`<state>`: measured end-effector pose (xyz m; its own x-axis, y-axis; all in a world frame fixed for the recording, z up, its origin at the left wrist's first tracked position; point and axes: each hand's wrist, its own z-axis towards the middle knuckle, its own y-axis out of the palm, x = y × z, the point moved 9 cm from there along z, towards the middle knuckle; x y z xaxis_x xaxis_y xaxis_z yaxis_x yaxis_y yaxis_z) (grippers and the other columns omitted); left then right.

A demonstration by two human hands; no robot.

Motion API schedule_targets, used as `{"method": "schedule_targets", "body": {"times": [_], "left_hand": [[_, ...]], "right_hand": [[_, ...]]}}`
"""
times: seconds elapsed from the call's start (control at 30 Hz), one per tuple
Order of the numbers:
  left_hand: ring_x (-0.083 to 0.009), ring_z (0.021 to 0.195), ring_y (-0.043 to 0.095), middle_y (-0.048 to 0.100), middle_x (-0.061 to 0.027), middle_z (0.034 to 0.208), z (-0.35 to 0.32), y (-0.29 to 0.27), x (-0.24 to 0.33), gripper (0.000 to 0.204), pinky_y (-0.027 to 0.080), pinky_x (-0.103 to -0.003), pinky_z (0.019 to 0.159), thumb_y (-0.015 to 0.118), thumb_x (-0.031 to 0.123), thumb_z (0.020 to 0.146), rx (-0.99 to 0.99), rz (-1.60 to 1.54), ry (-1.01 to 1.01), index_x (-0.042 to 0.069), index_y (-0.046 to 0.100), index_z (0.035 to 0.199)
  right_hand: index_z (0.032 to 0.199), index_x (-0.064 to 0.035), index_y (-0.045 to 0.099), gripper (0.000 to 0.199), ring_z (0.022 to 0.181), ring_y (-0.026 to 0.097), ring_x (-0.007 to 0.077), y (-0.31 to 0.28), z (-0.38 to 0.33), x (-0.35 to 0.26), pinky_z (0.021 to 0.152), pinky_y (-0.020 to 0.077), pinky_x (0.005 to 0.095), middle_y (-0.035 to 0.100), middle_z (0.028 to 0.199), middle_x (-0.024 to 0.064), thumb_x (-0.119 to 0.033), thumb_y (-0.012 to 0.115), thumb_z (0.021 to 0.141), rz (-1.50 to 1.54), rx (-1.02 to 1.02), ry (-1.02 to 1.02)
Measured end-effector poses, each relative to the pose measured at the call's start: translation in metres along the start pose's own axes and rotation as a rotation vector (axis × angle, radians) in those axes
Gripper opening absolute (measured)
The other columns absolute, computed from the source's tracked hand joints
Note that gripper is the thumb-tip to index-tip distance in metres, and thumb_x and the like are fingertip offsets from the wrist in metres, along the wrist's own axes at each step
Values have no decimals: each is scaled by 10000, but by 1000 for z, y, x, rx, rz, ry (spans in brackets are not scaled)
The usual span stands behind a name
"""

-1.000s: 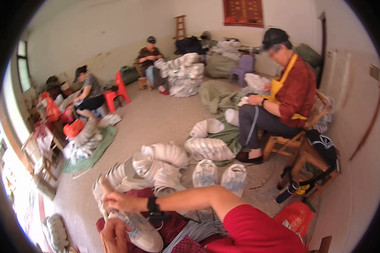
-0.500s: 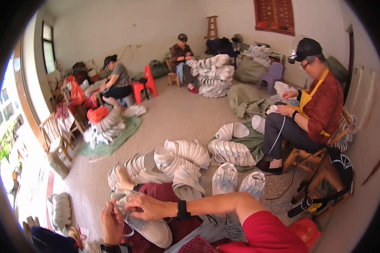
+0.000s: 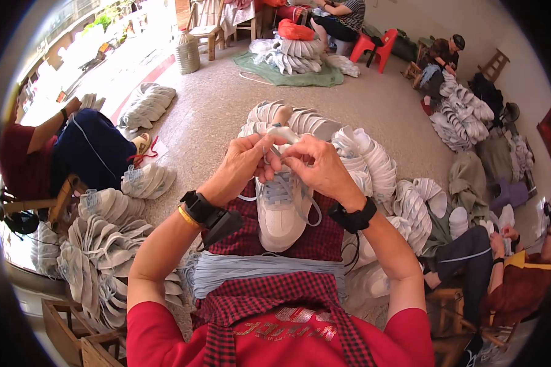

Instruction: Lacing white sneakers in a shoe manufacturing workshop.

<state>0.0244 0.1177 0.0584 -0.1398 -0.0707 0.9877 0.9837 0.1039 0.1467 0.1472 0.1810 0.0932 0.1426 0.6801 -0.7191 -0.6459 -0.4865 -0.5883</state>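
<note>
Workshop floor; white sneaker [image 3: 280, 211] on lap, both hands' fingers [image 3: 269, 160] pinching blue-grey lace [image 3: 305, 202].

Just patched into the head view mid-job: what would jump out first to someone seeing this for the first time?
Dead centre, the left hand and right hand meet over a white shoe on the checked apron, pinching its grey lace near the top. A bundle of loose laces lies across the lap just below. Stacks of white shoes cover the floor around.
</note>
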Motion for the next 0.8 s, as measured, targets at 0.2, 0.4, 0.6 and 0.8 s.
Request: {"method": "schedule_targets", "body": {"times": [0.2,0.4,0.6,0.8], "left_hand": [[-29,633,562,683,-3,836,0,-24,-8,386,440,-183,558,490,332,1078,156,223,123,24,681,1210],[-82,884,615,712,-11,981,7,-46,-11,363,511,-263,779,530,305,1058,172,570,293,17,745,1111],[-108,1007,635,716,-41,1093,13,-49,-42,396,516,-298,894,508,322,1069,126,458,161,-5,728,1103],[-209,1064,678,705,-146,1111,9,-75,-71,417,563,-342,941,473,352,1080,142,-166,-7,-17,636,1181]], "right_hand": [[937,8,649,142,882,595,338,-1,-3,-5,813,479,428,596,913,133,-116,675,873,-178,114,-307],[927,15,586,122,851,599,325,4,6,0,787,473,403,620,926,134,-104,615,934,-109,-34,-271],[957,-8,579,250,815,644,213,4,-12,62,789,481,324,667,852,74,-229,513,1052,127,92,110],[1098,-70,639,198,1062,647,208,-22,-43,98,867,523,332,693,1117,97,-236,546,1043,1081,131,185]]}}
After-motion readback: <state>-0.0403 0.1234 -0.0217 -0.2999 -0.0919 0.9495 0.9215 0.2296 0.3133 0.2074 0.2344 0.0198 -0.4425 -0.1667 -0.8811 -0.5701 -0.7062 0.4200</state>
